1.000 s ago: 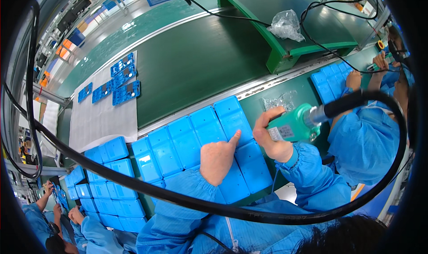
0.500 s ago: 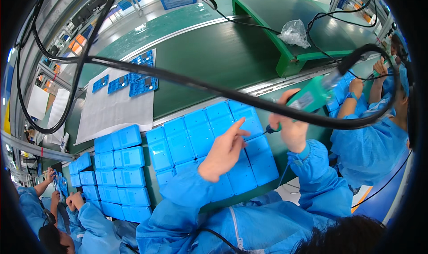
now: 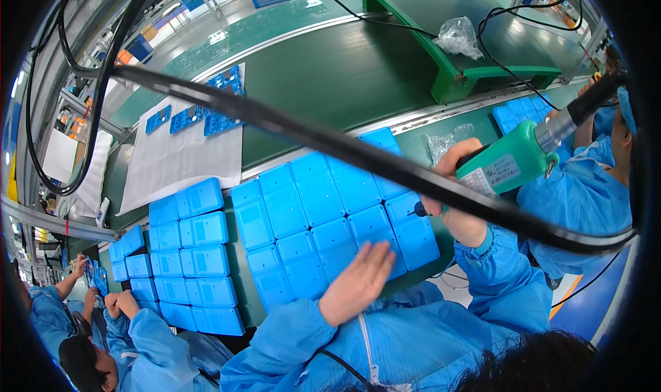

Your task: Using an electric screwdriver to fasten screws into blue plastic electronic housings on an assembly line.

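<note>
Green-topped bench (image 3: pixel 414 139) carries a close-set block of blue plastic housings (image 3: pixel 317 189) in two rows directly before the person, and the end housing (image 3: pixel 417 246) at the lower right lies beneath the dark nose of a green powered screwdriver (image 3: pixel 506 163). Whether the bit touches the plastic or hangs just clear cannot be told at this angle. The right hand (image 3: pixel 467 228) has its grip closed around the screwdriver, whose body slants up and away to the right; good work here would mean bringing it more upright, so that the bit meets the hole squarely, with light, steady pressure and no skating across the glossy face. The left hand (image 3: pixel 361 282) has a loose, open grip, fingers extended over the near edge of the lower row and holding nothing visible; pressing flat on the housing beside the bit would steady it better, with fingertips kept clear of the point. A thick black cable (image 3: pixel 296 128) cuts across the view in front of the block, and its slack is best kept from tugging the screwdriver sideways. Just beyond the right hand lies a clear plastic bag (image 3: pixel 441 144). Left of the block stand more blue housings in a smaller group (image 3: pixel 200 259), and farther off a white sheet (image 3: pixel 179 172) bears blue parts with circuit boards (image 3: pixel 184 119).
</note>
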Tool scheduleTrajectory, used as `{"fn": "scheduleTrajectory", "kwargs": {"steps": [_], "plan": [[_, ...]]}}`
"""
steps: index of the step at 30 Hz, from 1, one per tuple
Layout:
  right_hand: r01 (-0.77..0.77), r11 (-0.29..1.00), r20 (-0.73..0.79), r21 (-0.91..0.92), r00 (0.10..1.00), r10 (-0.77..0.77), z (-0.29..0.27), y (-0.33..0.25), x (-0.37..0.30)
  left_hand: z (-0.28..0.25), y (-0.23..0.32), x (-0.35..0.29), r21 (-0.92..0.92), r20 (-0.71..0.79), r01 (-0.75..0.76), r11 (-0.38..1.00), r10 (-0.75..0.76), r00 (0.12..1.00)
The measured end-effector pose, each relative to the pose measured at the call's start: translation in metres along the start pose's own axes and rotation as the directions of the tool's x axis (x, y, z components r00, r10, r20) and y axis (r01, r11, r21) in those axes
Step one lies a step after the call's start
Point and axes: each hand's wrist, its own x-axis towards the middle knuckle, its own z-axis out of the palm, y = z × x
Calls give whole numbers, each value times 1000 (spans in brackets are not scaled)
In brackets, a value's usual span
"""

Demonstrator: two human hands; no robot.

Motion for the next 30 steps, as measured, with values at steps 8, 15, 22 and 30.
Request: {"fn": "scheduleTrajectory", "kwargs": {"steps": [8, 15, 22, 30], "plan": [[-116, 992, 201, 44, 974, 105, -3, -10, 2, -31, 25, -35, -834, 430, 373, -408, -55, 901], [-20, 980, 35, 198, 999, 13, 30, -29, -23, -28, 16, -25, -773, 261, -103, -626, -461, 848], [-150, 910, 108, 387, 987, 116, 59, -19, -36, -22, 17, -21, -591, 261, -175, -788, -391, 882], [-173, 949, 193, 263, 973, 124, 65, -2, -38, -30, 15, -15, -641, 204, -151, -753, -357, 912]]}}
